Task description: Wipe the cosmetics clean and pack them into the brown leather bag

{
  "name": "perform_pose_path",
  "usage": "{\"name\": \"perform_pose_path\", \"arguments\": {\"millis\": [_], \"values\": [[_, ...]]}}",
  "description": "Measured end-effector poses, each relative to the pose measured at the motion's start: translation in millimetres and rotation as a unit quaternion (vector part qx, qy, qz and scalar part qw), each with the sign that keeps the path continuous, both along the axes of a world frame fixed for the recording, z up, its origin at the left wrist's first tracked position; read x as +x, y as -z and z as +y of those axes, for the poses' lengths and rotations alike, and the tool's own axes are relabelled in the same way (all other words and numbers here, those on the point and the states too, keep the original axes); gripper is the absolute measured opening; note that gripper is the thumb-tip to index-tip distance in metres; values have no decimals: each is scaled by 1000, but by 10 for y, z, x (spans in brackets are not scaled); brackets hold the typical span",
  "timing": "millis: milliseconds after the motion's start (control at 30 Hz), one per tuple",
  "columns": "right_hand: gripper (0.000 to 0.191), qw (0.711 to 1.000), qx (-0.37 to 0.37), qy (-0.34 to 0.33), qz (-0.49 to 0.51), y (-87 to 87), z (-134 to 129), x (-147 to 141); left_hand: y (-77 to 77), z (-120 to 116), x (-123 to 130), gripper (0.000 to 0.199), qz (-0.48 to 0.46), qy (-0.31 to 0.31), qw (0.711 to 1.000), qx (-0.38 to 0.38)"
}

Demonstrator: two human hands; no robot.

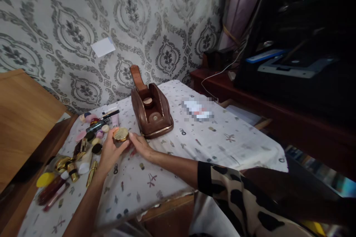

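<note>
Between my hands is a round gold compact (121, 134). My left hand (110, 150) grips it from the left, with the thumb along its lower edge. The fingers of my right hand (141, 147) are at its right edge; whether they grip it is hard to tell. Just behind my right hand stands a brown leather bag (152, 113), unzipped, its flap raised, with a small round item (147, 101) inside. Left of my hands lie several cosmetics, among them a gold tube (91, 173), a yellow round item (45, 179) and a black round lid (96, 149).
A patterned white cloth (172, 163) covers the table. A blurred-out item (198, 110) lies right of the bag. A wooden panel (25, 118) stands at the left. At the right are a dark red cabinet (217, 87), a white cable and a large dark screen (300, 44).
</note>
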State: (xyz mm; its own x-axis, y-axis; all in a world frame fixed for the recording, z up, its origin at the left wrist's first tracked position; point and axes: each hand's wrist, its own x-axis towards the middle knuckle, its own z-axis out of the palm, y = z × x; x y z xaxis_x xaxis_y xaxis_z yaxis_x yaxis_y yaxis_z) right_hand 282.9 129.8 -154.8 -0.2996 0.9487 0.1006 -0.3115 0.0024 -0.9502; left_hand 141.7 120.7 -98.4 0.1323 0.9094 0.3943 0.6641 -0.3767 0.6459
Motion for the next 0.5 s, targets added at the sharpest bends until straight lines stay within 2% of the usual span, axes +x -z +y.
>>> {"name": "perform_pose_path", "arguments": {"millis": [67,167,367,500], "values": [[46,991,-87,-63,81,-17,-2,-24,7,10,14,58,-37,10,999,-10],[41,977,-137,-73,147,-65,-12,-7,19,21,31,56,-50,36,998,-24],[33,974,-149,-52,163,-116,-28,42,6,18,-42,55,9,60,996,-73],[33,977,-141,-46,155,-110,-35,34,-71,21,-116,58,55,64,993,-85]]}}
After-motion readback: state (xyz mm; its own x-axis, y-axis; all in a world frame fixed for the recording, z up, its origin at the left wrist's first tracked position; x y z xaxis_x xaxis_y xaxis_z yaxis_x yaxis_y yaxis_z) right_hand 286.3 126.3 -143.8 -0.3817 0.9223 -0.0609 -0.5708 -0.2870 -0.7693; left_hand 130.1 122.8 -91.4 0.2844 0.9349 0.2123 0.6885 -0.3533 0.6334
